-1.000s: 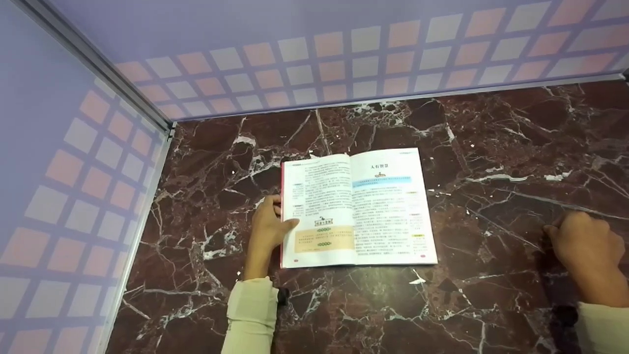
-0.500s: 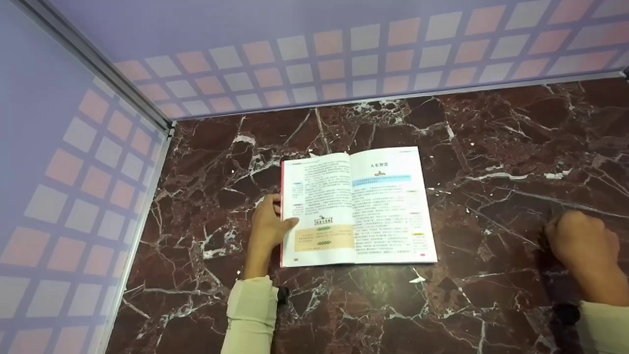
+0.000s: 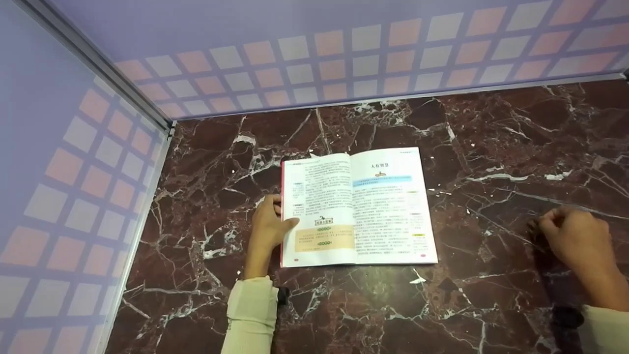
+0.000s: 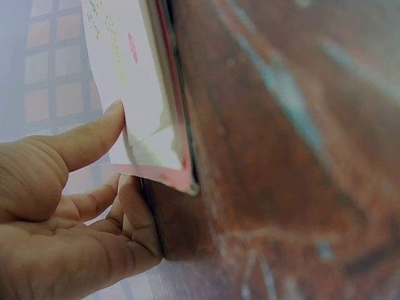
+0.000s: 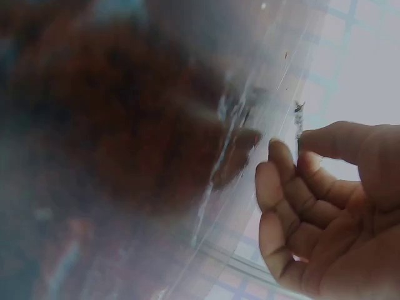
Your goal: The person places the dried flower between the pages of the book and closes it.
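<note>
An open book (image 3: 388,211) with printed pages and a red cover edge lies on the dark marbled table. My left hand (image 3: 269,223) holds its left edge, with the thumb on the page. In the left wrist view the fingers (image 4: 134,212) curl by the underside of the red cover (image 4: 178,178). Well to the right of the book, my right hand (image 3: 580,241) is just above the table. Between thumb and forefinger it pinches a small thin strip with dark markings (image 5: 299,115), seen nearly edge-on; its kind cannot be told.
A lilac panel with pink and white squares (image 3: 334,64) stands along the back of the table (image 3: 211,314). Another such panel (image 3: 78,196) borders the left side. Small white specks lie scattered on the marble.
My right hand has shifted slightly left and turned, so its thumb and forefinger show more. The left hand and the book stay where they were.
</note>
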{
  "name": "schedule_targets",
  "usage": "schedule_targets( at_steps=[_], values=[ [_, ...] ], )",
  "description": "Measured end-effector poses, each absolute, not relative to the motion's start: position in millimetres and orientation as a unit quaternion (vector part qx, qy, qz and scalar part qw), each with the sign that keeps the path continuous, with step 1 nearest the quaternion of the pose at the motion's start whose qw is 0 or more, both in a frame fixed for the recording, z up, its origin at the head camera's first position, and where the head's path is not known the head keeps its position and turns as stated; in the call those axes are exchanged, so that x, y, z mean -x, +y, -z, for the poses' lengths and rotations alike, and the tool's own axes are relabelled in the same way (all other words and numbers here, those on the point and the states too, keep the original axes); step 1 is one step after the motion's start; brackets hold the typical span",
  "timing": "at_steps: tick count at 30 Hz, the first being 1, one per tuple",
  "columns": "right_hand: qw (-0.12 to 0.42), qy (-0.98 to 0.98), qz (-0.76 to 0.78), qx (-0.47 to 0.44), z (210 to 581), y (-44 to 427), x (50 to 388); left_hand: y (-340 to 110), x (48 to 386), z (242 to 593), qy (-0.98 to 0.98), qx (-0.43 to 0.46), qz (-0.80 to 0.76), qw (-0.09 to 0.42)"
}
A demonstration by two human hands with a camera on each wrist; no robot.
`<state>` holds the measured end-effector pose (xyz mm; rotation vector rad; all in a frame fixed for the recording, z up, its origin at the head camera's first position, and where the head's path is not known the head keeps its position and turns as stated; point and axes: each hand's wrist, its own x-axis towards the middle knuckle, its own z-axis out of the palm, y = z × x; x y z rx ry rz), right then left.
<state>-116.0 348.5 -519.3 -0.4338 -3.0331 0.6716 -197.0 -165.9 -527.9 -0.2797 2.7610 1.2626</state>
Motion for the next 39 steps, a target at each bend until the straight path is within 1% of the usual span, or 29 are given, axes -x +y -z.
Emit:
schedule_targets(
  at_steps=[4,8,39],
  values=[
    [0.044,-0.965,-0.224,0.13,521,346,116,-166,197,527,0.905,0.098,-0.411,0.052],
    [0.056,-0.965,-0.222,0.13,520,345,117,-166,196,525,0.905,0.094,-0.412,0.05],
    [0.092,-0.963,-0.234,0.097,513,326,125,-166,195,526,0.905,0.093,-0.413,0.046]
  ],
)
